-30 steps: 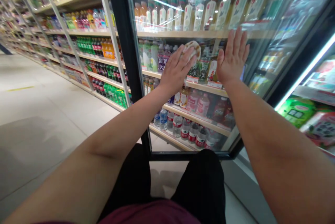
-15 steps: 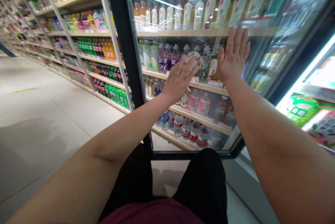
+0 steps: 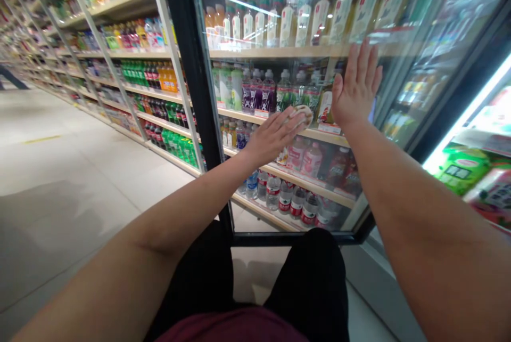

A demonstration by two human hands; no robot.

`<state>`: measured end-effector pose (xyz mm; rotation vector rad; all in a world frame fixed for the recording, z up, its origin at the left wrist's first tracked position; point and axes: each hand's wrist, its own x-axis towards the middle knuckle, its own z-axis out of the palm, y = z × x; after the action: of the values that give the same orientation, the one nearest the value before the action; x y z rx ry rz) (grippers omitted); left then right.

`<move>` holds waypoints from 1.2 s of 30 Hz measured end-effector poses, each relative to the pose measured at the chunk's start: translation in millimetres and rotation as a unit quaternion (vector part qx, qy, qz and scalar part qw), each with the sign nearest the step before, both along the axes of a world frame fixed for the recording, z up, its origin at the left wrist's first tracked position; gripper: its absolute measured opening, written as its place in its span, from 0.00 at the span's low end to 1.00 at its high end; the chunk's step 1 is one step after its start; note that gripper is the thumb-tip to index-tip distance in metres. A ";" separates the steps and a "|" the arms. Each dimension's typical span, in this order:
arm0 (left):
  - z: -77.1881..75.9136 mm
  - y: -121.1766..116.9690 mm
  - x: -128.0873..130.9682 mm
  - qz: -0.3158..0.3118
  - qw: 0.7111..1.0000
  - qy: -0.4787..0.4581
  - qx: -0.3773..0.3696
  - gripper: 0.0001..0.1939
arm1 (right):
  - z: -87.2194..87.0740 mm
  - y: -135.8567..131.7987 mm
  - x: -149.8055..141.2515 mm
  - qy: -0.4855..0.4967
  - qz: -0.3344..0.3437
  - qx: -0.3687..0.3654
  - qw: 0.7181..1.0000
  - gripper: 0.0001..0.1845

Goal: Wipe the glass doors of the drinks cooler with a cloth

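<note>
Against the black-framed, clear glass door (image 3: 263, 239), a person's bare left hand (image 3: 271, 138) holds a crumpled white-and-brown cloth (image 3: 302, 116) to the pane, the cloth under its fingertips. That hand is flat, its fingers stretched out and angled toward the door's right side. The bare right hand (image 3: 356, 86) is wide open, holding nothing, its palm to the door and its fingers pointing up, higher than the cloth. Through the door show pale wooden shelves (image 3: 279, 53) of plastic bottles with white, purple, green, pink and red labels. Left of the door run long racks (image 3: 139, 54) of colourful drinks; right of it, a bright green package (image 3: 463, 167) sits by a strip light. Black-trousered knees (image 3: 315, 273) are below the door.
</note>
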<state>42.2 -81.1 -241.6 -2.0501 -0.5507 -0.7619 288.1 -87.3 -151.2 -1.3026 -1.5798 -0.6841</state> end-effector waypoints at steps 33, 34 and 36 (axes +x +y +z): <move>79.3 -21.4 54.4 -0.033 0.983 -0.152 -0.102 0.19 | -2.2 9.4 1.6 0.006 -0.004 0.010 1.000 0.38; 73.2 -16.6 53.8 -0.025 0.987 -0.131 -0.095 0.18 | -2.2 9.2 1.3 0.008 -0.001 0.009 1.000 0.39; 58.6 -10.8 45.6 -0.009 0.994 -0.079 -0.074 0.19 | -2.5 8.7 0.7 0.011 0.008 0.009 1.000 0.39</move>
<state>87.8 -91.9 -183.0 -2.1437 -0.6965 -0.9248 288.7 -78.6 -153.7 -1.2793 -1.5603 -0.6712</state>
